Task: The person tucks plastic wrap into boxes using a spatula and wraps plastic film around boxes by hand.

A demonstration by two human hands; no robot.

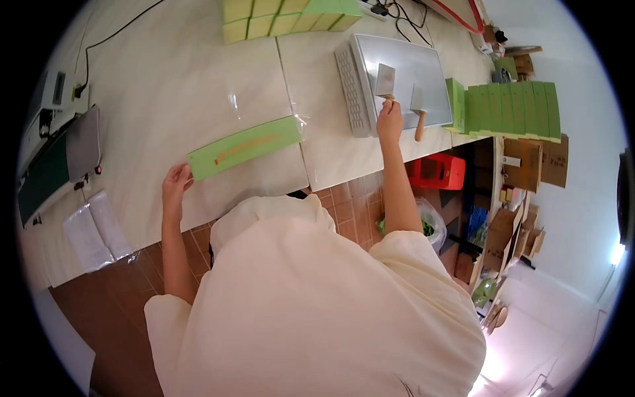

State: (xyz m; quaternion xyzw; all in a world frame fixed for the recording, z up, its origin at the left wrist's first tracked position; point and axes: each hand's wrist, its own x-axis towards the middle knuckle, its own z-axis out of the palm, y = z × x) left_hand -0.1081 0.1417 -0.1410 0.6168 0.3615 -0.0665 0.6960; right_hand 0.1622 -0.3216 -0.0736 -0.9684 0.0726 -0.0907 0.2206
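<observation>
My left hand [177,183] is closed on the left end of a long green box [245,147] with orange print, which lies slanted on the table. Clear film sticks out at the box's right end. In my right hand [390,120] is the wooden handle of a trowel [385,81]; its flat metal blade is over the silver top of a metal machine [430,63] with a slotted side. A second trowel [419,109] rests on that top, its wooden handle [420,126] sticking out over the near edge.
Green boxes [512,109] stand in a row at the right, and more pale green boxes [288,20] are stacked at the back. Plastic sleeves [96,231] lie at the left edge of the table [165,99]. A red stool [438,171] and shelves with cartons are below right.
</observation>
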